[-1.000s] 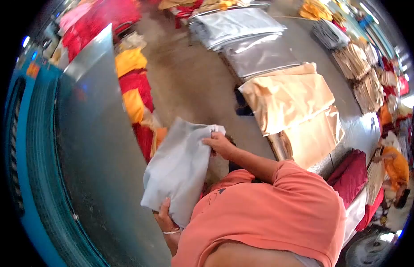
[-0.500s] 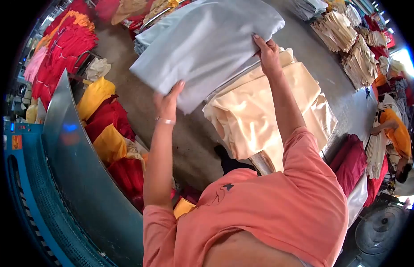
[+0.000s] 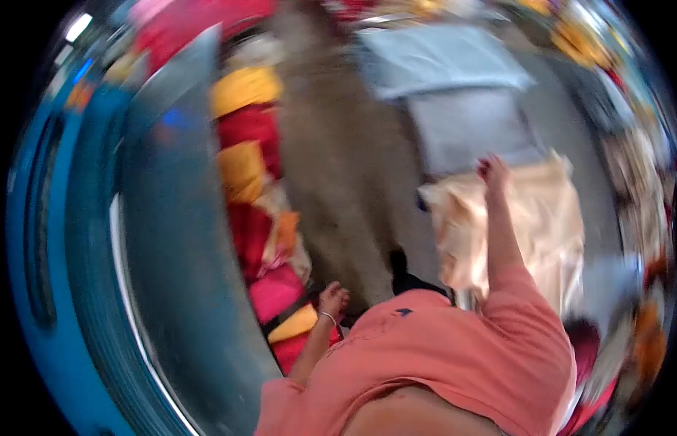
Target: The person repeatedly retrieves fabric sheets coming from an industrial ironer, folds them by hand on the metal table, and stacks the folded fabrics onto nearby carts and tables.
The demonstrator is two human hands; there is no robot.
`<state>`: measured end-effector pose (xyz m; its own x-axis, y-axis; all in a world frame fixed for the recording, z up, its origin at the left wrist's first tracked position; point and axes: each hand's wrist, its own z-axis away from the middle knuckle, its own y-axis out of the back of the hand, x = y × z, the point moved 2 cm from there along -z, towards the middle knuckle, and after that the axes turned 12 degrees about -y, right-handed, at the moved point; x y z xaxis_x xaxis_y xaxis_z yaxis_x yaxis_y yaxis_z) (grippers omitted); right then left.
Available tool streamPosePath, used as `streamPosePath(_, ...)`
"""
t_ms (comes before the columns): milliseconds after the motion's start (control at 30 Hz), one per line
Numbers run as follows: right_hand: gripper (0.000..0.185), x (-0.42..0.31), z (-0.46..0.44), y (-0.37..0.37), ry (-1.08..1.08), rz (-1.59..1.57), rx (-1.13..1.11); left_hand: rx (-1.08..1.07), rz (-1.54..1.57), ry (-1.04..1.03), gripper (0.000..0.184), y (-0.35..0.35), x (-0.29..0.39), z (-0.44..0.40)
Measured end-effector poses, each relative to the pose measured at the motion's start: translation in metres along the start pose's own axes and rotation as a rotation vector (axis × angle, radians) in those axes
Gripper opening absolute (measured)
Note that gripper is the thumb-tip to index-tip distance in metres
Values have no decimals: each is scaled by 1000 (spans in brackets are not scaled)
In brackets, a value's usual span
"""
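Note:
My left hand (image 3: 334, 299) hangs low beside my body, near the coloured cloths on the left. Its fingers are loosely bent and apart, with nothing in them. My right hand (image 3: 493, 173) is over the border between the grey cloth (image 3: 466, 131) and the cream satin cloth (image 3: 527, 232). Motion blurs its fingers, and whether they touch the fabric is unclear. The grey cloth lies flat, folded, and beyond it is a light blue folded cloth (image 3: 444, 62).
A blue machine with a curved metal panel (image 3: 182, 254) runs along my left. Beside it lie yellow cloth (image 3: 245, 91), dark red cloth (image 3: 249, 131) and pink cloth (image 3: 277, 294). Grey floor (image 3: 338, 167) stretches between the rows. Blurred fabric piles (image 3: 633, 167) line the right.
Both hands have let go of the grey cloth, which now lies flat beyond the cream cloth. My left hand has dropped to my side. The view has swung leftward and blurred.

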<state>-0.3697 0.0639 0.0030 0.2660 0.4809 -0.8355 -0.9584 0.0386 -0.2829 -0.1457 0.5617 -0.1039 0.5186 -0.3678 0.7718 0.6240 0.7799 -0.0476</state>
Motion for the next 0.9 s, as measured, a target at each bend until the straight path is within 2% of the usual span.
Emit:
streamPosePath(33,26,24,3,-25,0,40,-124,38,-1,36,46,21,-10,21)
streamPosePath(67,25,46,15,-62,-81,62,-164,1,201,-2,47,49,-52,27)
streamPosePath(100,27,67,42,-102,-142,145,-359,83,8,15,48,50,-32,50)
streamPosePath(167,26,129,114,-183,-215,136,-542,102,53,-162,47,67,-23,84)
streamPosePath(233,26,185,213,-255,-302,319,-799,179,121,-297,43,82,0,107)
streamPosePath(300,27,249,300,-307,-475,439,-1098,274,324,-467,40,104,34,139)
streamPosePath(367,27,286,406,-356,-494,648,-1270,370,511,-607,39,151,53,162)
streamPosePath(433,27,333,489,-378,-642,675,-1455,486,691,-727,38,214,48,187)
streamPosePath(500,27,377,541,-389,-704,760,-1503,781,358,-689,33,296,35,214)
streamPosePath(533,27,393,560,-393,-731,794,-1520,931,326,-699,29,333,35,237)
streamPosePath(600,26,404,582,-395,-671,897,-1498,1195,190,-682,21,405,39,282)
streamPosePath(667,24,408,594,-394,-568,1010,-1448,1449,-172,-645,20,494,-6,289)
streamPosePath(700,24,410,596,-392,-542,1018,-1447,1538,-329,-659,24,535,-25,292)
streamPosePath(767,23,411,594,-389,-486,1024,-1435,1578,-725,-140,28,580,-6,327)
streamPosePath(833,24,411,597,-390,-461,1035,-1448,1656,-1101,-275,32,646,-23,327)
streamPosePath(900,23,411,599,-392,-441,1037,-1453,1742,-1296,-105,29,686,-25,316)
